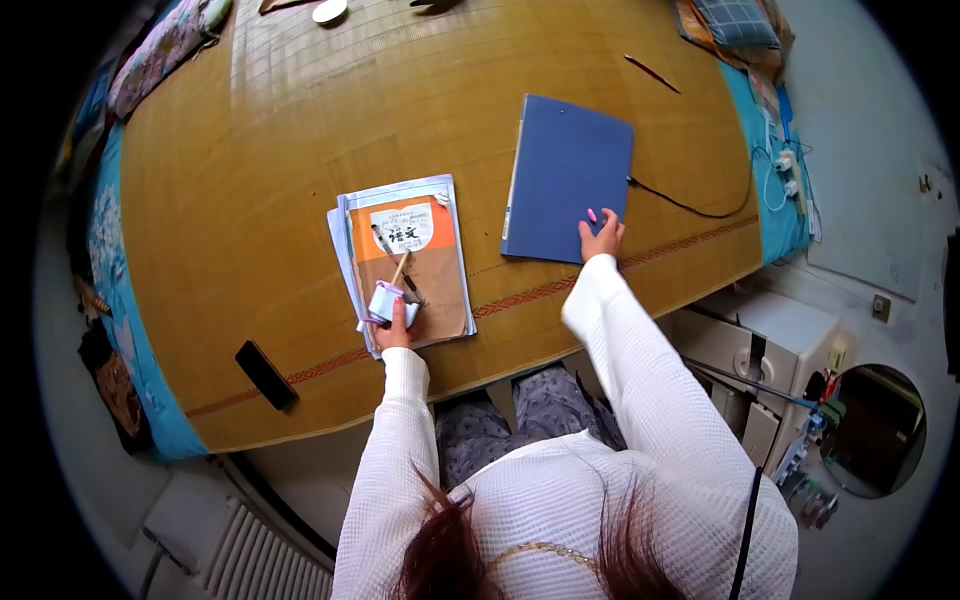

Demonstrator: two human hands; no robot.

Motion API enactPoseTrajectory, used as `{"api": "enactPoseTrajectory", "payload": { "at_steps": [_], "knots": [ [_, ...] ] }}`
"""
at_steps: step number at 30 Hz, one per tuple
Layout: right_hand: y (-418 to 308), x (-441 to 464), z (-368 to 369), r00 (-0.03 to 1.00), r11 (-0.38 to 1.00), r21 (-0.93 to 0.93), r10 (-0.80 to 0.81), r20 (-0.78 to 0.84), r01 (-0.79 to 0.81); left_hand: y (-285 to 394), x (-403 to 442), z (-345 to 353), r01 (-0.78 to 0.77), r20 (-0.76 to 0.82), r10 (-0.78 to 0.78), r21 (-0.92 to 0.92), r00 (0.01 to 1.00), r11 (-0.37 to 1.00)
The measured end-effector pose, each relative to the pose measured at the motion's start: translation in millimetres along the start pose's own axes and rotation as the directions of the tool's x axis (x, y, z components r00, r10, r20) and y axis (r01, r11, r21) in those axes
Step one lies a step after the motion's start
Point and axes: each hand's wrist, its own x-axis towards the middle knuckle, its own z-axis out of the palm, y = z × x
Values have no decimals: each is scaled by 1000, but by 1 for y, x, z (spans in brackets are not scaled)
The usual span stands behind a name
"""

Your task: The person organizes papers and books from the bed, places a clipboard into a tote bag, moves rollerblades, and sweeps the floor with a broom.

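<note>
My left hand point(394, 334) is closed around a small pale blue-and-white object with purple edges point(384, 300), whose kind I cannot make out. A wooden pencil-like stick point(401, 268) rises from beside it. Beneath is a brown-and-orange textbook point(440, 290) with a white label, on top of a stack of papers point(345, 240). A dark pen point(380, 238) lies across the book's cover. Over the lower right edge of a blue folder point(570, 170), my right hand point(602, 240) has its fingers apart. A tiny pink item point(591, 215) sits just ahead of its fingertips.
A woven mat point(250, 200) covers the large surface. A black phone point(266, 376) lies at the front left. A black cable point(690, 206) runs from the folder towards sockets at the right. Another pen point(652, 74) lies far right, and a white round lid-like thing point(329, 12) at the back.
</note>
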Motion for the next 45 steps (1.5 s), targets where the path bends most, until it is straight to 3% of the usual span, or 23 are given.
{"api": "enactPoseTrajectory", "payload": {
  "at_steps": [1, 2, 3, 6, 9, 11, 14, 17, 18, 19, 22, 24, 27, 28, 31, 32, 33, 35, 37, 40, 42, 43, 45],
  "knots": [
    [11, 10, 6, 995, 993, -76, -83, 61, 88, -5, -1, -1, -35, 10, 35, 26, 999, 999],
    [7, 21, 1, 966, 999, -35, -7, 259, 17, -7, -1, -7, 159, 68, -175, 203, 982, 966],
    [10, 28, 10, 962, 993, -96, -36, 269, 65, -7, -3, -9, 300, 39, -319, 249, 947, 921],
    [-55, -1, 6, 945, 991, 129, -8, 327, -36, 15, -35, -17, 315, 181, -379, 301, 908, 900],
    [-107, -76, 30, 850, 927, 375, -188, 492, -12, -30, -38, -60, 93, 71, -129, 381, 989, 920],
    [-141, -114, 34, 786, 923, 379, -184, 590, -68, -29, -34, -79, 104, -158, -31, 478, 987, 872],
    [-149, -144, 56, 782, 932, 350, -152, 604, -89, 2, -15, -77, -213, -248, 315, 365, 916, 906],
    [-153, -140, 50, 764, 910, 378, -120, 633, -170, 24, 29, -62, -244, -85, 325, 492, 942, 836],
    [-151, -135, 48, 867, 933, 359, -205, 454, 32, 35, 38, -52, -258, -83, 336, 480, 938, 839],
    [-145, -132, 49, 870, 930, 364, -216, 444, 45, 43, 43, -43, -233, -17, 306, 608, 952, 759],
    [-134, -130, 56, 898, 979, 192, -19, 439, -73, 61, 34, -21, -164, 16, 253, 800, 967, 577],
    [-137, -134, 58, 791, 989, 144, -53, 610, -45, 72, 30, -12, -2, -65, 118, 868, 991, 496],
    [-134, -132, 55, 761, 989, 132, -135, 635, 66, 76, 22, -1, -21, -10, 89, 941, 996, 339],
    [-132, -132, 55, 797, 968, 158, -252, 549, 197, 74, 21, 0, -42, -7, 136, 933, 991, 357],
    [-123, -126, 53, 706, 971, 219, -223, 672, 98, 59, 41, -9, -122, 77, 107, 846, 991, 520],
    [-118, -119, 55, 663, 963, 258, -246, 707, 83, 54, 46, -12, -192, 130, 159, 860, 979, 474],
    [-120, -108, 49, 667, 963, 257, -246, 704, 84, 65, 48, -16, -173, 163, 69, 803, 984, 571],
    [-129, -77, 35, 601, 960, 231, -278, 749, 156, 83, 63, -15, -175, 72, 206, 824, 976, 539],
    [-130, -44, 42, 713, 955, 242, -288, 639, 169, 102, 87, -13, -271, 27, 504, 867, 863, 418],
    [-155, 11, 48, 762, 953, 215, -301, 573, 215, 114, 129, -6, -322, 24, 552, 834, 834, 449],
    [-173, 45, 61, 758, 928, 205, -372, 536, 311, 129, 139, 8, -320, 81, 656, 913, 750, 254],
    [-187, 61, 66, 748, 922, 215, -387, 539, 322, 134, 141, 13, -318, 73, 655, 911, 752, 263],
    [-217, 89, 76, 738, 891, 170, -445, 507, 420, 138, 146, 21, -205, 217, 681, 974, 699, -100]
  ]
}}
